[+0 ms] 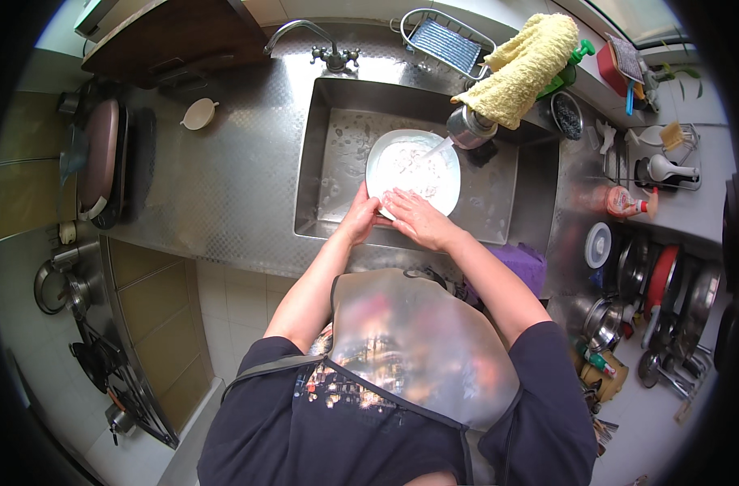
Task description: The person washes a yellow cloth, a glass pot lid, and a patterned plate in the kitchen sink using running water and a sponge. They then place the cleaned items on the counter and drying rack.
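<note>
A round white dish [413, 173] with water in it is over the right-centre of a stainless steel sink [351, 194]. My left hand [363, 214] grips its lower left rim. Flat and wet, my right hand [419, 217] lies on the dish's near edge with its fingers over the inside. A stream of water runs into the dish from a metal faucet head [471, 126], whose upper part is wrapped in a yellow towel [521, 67]. Whether the dish also rests on the sink floor cannot be told.
Behind the sink stand a curved faucet [335, 58] and a wire rack [445, 45] with a blue striped cloth. A small cream bowl [199, 114] is on the counter at left. To the right are a metal bowl with a scourer [566, 115], a spray bottle [623, 201] and several pans.
</note>
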### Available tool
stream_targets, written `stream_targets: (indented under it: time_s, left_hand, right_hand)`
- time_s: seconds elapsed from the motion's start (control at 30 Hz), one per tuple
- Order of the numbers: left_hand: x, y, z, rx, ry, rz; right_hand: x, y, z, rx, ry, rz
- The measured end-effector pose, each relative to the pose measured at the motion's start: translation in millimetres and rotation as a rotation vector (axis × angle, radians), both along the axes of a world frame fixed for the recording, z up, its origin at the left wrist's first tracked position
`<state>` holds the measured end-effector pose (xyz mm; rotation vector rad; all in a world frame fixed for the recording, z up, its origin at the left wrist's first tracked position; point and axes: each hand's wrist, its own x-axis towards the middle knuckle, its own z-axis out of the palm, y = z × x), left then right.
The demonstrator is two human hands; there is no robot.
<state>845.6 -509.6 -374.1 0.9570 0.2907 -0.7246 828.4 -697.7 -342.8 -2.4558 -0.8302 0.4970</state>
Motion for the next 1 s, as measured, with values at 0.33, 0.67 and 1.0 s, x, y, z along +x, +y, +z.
stream_targets:
  time_s: [0.33, 0.67, 1.0]
  left_hand:
    - [-9, -6, 8, 0.052, 0.015, 0.03]
    - [6, -5, 8, 0.011, -0.021, -0.012]
    - [4, -1, -2, 0.047, 0.036, -0.038]
  right_hand:
    - [14, -41, -15, -0.316, -0.212, -0.319]
    - [12, 8, -2, -0.045, -0.157, -0.051]
    - [24, -92, 12, -0.377, -0.426, -0.317]
